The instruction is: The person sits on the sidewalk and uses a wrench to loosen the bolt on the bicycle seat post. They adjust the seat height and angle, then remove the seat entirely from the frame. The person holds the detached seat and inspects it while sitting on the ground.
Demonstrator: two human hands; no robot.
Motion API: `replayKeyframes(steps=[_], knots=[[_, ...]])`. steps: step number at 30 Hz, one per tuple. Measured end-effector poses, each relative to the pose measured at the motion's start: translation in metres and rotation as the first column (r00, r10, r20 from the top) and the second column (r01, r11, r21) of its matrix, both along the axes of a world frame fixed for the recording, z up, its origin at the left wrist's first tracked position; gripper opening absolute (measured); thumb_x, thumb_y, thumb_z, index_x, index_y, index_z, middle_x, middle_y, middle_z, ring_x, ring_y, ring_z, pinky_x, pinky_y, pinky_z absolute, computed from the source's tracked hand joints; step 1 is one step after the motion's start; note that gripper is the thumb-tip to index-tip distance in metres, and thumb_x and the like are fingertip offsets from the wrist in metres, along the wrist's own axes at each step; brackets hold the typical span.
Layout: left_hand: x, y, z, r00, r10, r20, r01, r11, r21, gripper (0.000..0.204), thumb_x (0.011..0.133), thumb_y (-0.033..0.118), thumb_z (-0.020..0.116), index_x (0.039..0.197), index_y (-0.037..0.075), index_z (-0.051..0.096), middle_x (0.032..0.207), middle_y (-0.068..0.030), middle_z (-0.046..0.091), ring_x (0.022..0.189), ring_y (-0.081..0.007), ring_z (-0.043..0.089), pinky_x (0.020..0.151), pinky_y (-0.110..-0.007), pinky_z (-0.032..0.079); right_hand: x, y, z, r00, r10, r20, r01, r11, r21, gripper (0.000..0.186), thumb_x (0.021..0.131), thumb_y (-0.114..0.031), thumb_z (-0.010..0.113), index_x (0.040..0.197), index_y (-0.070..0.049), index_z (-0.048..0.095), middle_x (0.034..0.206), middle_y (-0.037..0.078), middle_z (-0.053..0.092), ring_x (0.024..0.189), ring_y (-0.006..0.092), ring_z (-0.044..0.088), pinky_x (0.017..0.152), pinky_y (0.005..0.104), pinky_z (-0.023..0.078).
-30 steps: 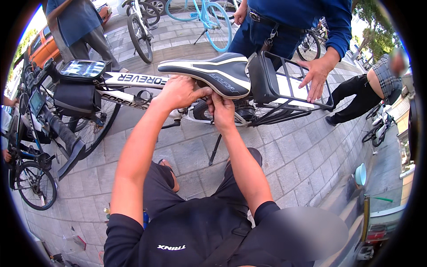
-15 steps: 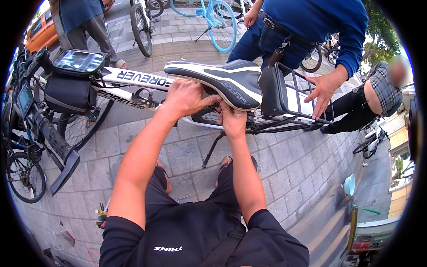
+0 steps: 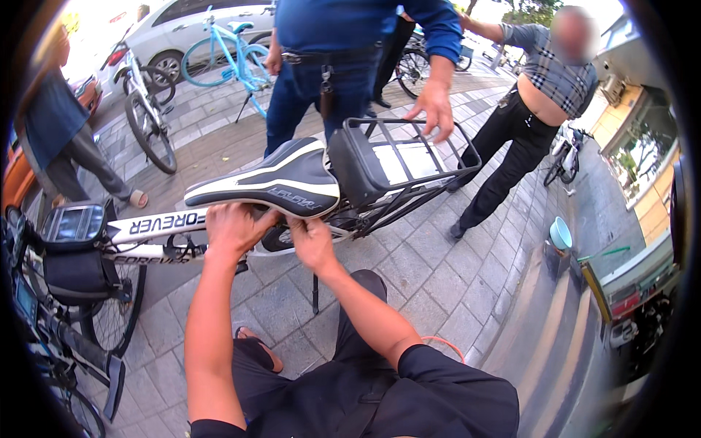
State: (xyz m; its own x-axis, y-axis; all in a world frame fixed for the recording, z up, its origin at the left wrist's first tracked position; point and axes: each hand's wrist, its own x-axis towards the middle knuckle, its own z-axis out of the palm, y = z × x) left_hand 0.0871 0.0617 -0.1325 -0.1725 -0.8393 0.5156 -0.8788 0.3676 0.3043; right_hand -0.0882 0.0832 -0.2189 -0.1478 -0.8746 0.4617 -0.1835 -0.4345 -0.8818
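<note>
A white bicycle (image 3: 164, 222) stands across the view in front of me, its black, grey and white saddle (image 3: 270, 175) on top. My left hand (image 3: 235, 230) is closed against the underside of the saddle, thumb pointing toward the rear and fingertips hidden. Under the saddle's back end, my right hand (image 3: 312, 241) is closed with the fingers bent in a pinch; what they hold is hidden. Behind the saddle are a black backrest pad (image 3: 356, 164) and a black rear rack (image 3: 438, 175). A co-worker's hand (image 3: 435, 109) hovers at the rack, fingers spread.
Black bags (image 3: 77, 274) hang near the handlebar at left. A person in blue (image 3: 343, 29) stands across the bicycle, and another in a plaid shirt (image 3: 544, 87) at right. Steps (image 3: 540, 343) and a light blue basin (image 3: 561, 233) lie right. A light blue bicycle (image 3: 226, 62) stands behind.
The view has swung right, so the bicycle and my hands appear further left and lower. Both hands stay under the saddle. The co-worker's hand has lifted off the rack.
</note>
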Motion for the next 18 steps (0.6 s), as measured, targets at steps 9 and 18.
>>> replayKeyframes(steps=[9, 18], knots=[[0.003, -0.007, 0.004, 0.997, -0.075, 0.008, 0.074, 0.996, 0.055, 0.076, 0.089, 0.075, 0.062, 0.124, 0.010, 0.076, 0.116, -0.0207, 0.075, 0.112, -0.0448, 0.068, 0.097, -0.052, 0.050, 0.000, 0.003, -0.001, 0.987, 0.049, -0.151, 0.016, 0.915, 0.403, 0.069, 0.107, -0.067, 0.044, 0.107, -0.003, 0.071, 0.087, 0.024, 0.070, 0.088, 0.0449, 0.068, 0.078, 0.0468, 0.052], [0.000, -0.005, 0.006, 0.993, -0.052, 0.105, 0.035, 0.987, 0.157, 0.079, 0.090, 0.074, 0.061, 0.131, 0.007, 0.071, 0.127, -0.0238, 0.070, 0.120, -0.0465, 0.063, 0.104, -0.056, 0.045, 0.011, 0.005, -0.014, 1.000, -0.002, -0.011, 0.006, 0.945, 0.326, 0.078, 0.107, -0.069, 0.042, 0.085, 0.002, 0.064, 0.069, 0.019, 0.060, 0.065, 0.0278, 0.057, 0.065, 0.0450, 0.047]])
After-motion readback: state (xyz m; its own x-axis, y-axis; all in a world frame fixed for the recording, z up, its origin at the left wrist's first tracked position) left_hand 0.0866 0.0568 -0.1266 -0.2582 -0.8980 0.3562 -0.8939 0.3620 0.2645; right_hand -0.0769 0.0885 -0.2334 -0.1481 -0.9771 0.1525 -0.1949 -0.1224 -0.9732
